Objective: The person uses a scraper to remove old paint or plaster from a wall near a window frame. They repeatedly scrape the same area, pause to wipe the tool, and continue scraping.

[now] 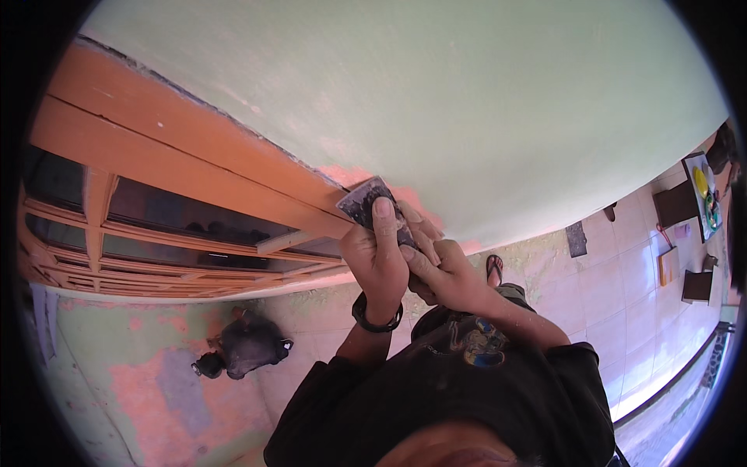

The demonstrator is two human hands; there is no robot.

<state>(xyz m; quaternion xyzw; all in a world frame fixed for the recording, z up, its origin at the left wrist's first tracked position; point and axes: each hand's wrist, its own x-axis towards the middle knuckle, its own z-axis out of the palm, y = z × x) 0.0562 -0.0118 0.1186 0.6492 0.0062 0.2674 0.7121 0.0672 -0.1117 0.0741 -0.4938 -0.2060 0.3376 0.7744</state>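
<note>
A dark, stained scraper [365, 201] has its broad blade at the edge where the pale green wall [496, 117] meets the orange wooden window frame [233, 169]. My left hand [376, 257], with a black band on its wrist, grips the scraper, its thumb lying flat on the blade. Just to the right, my right hand [449, 277] closes round the lower end of the tool, which the fingers mostly hide. Pinkish bare patches [408, 198] show in the green paint beside the blade. Whether the blade edge touches the wall is not certain.
Another person [248, 347] in dark clothes crouches at lower left, by a wall with patchy paint [140, 391]. On the tiled floor [601, 292] at right are a dark flat piece [576, 239] and brown furniture. A table [703, 198] there bears a yellow item and other things.
</note>
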